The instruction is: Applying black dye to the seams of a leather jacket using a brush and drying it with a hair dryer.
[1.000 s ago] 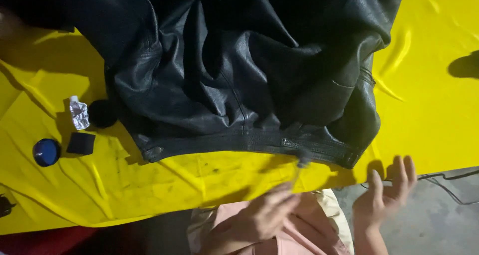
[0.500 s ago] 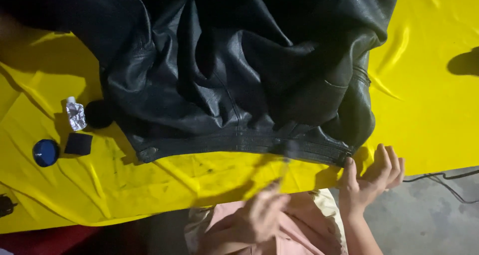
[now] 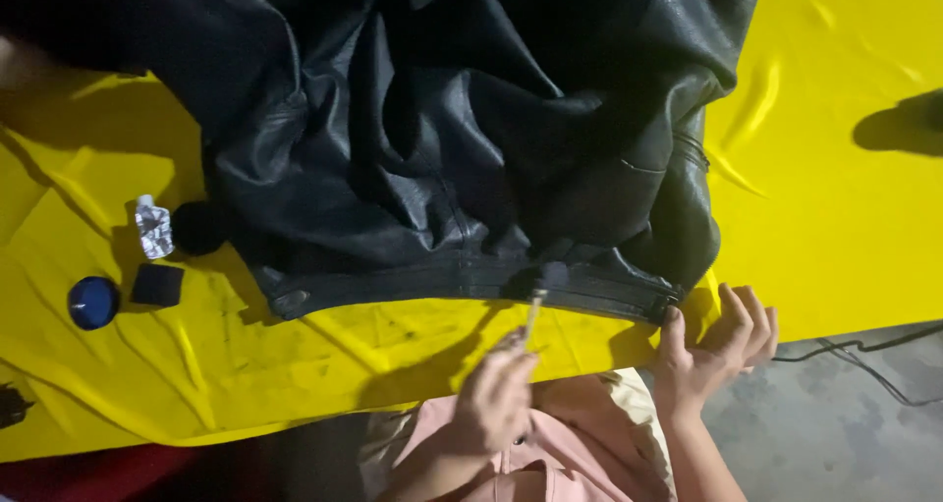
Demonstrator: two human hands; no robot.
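Your right hand (image 3: pixel 715 350) has moved onto the black leather jacket's (image 3: pixel 442 139) lower-right hem, fingers spread; your left hand (image 3: pixel 496 399) pinches a small brush (image 3: pixel 535 310) against that hem.

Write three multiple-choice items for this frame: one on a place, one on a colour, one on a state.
1. Where does the right hand rest?
A. On the jacket's hem corner
B. On the blue lid
C. On the floor cable

2. What colour is the table cover?
A. White
B. Yellow
C. Green

3. How is the black leather jacket lying?
A. Hung up
B. Neatly folded
C. Spread and crumpled

Key: 1 A, its thumb touches the hem's end; 2 B, bright yellow all round; 3 C, creased across the cover while the left hand holds a small brush at the hem.
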